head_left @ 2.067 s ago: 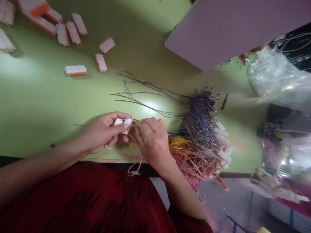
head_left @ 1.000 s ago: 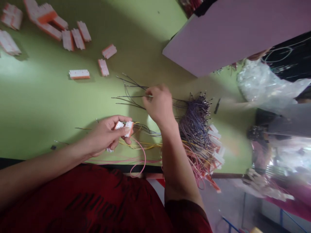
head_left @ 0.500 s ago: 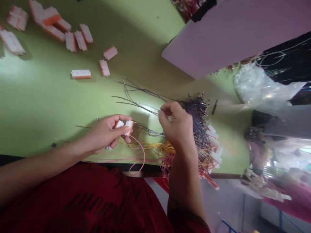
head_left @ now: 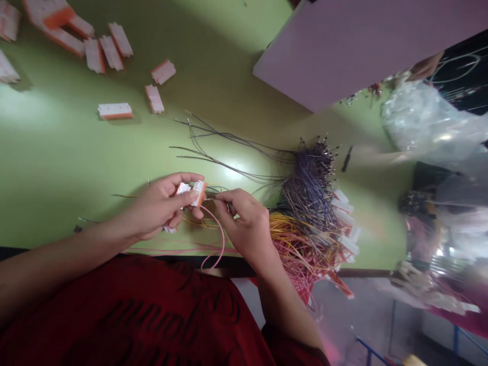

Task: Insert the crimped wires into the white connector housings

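Note:
My left hand is closed on white-and-orange connector housings; the front connector housing is pinched under the thumb, and another sits just behind it. A pink wire loops out of the front housing. My right hand pinches a thin dark wire close to the housing's orange side; whether the wire's tip touches the housing I cannot tell. Yellow and dark wires pass behind both hands. Several loose dark wires lie on the green table beyond them.
A big bundle of dark, yellow and pink wires lies to the right, with connector housings at its far side. More connector housings are scattered at upper left. A pinkish panel stands at upper right, near a clear plastic bag.
My right hand has moved left and down from the loose dark wires to the connector housing, bringing a wire with it. My left hand keeps its hold. The view has shifted slightly.

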Demonstrator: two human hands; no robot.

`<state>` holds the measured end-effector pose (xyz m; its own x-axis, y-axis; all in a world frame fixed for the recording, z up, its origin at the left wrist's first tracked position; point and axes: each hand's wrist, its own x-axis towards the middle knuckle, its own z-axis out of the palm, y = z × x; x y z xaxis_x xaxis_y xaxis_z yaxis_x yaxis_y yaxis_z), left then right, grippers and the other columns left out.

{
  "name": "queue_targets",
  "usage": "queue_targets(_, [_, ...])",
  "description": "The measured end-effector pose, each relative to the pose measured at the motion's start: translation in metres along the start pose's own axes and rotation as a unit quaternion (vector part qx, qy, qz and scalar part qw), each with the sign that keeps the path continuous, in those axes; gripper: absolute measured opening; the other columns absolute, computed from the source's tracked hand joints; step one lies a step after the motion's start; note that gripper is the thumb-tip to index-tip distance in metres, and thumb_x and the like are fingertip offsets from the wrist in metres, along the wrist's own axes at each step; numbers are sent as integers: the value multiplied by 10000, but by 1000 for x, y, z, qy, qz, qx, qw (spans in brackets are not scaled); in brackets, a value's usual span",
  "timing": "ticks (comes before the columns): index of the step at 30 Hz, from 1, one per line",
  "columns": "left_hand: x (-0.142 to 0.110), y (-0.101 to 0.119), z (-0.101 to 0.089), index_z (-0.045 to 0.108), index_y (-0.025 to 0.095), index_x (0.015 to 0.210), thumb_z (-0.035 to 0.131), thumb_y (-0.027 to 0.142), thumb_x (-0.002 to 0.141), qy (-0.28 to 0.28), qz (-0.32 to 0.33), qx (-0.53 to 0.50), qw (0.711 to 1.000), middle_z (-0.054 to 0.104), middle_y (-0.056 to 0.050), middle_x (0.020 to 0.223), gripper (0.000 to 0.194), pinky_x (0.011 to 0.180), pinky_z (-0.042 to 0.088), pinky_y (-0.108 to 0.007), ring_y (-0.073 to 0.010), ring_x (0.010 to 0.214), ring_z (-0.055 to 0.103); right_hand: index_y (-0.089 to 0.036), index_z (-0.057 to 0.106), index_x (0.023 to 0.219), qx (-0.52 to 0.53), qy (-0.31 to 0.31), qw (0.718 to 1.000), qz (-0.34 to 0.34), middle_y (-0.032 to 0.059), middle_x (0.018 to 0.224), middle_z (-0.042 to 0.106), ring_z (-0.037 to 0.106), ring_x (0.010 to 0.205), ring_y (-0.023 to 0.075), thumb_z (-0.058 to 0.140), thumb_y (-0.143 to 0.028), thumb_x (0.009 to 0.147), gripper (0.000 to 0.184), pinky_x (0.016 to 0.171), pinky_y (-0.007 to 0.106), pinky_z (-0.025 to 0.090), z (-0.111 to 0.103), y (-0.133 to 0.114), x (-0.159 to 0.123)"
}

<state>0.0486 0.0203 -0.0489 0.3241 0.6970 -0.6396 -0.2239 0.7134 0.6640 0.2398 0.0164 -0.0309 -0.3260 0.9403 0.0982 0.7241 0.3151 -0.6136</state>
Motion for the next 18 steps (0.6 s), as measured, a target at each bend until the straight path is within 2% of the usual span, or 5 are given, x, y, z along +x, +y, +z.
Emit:
queue_targets(6, [1,-1,-1,555,168,1215,686,283,855,-17,-3,-20,1000,719,0,657,399,311,285,-155,-38,282,389,-172,648,702,-76,-18,996,-43,42,700,720,619,673,164,566,-122,905,224,685,317,423,0,-7,5])
queue_targets(10, [0,-1,-1,557,181,1241,723,324,833,-28,-10,-18,999,715,6,677,463,324,291,-168,-33,290,391,-173,635,682,-92,-35,995,-35,21,690,715,597,662,153,589,-111,881,213,694,316,359,-4,-12,6])
queue_targets(18, [-2,0,-1,552,184,1263,732,359,822,-35,-6,-2,999,712,12,686,507,333,289,-181,-36,295,392,-183,629,672,-94,-84,992,5,-1,664,675,545,651,137,581,-134,886,224,724,310,309,-14,-19,8])
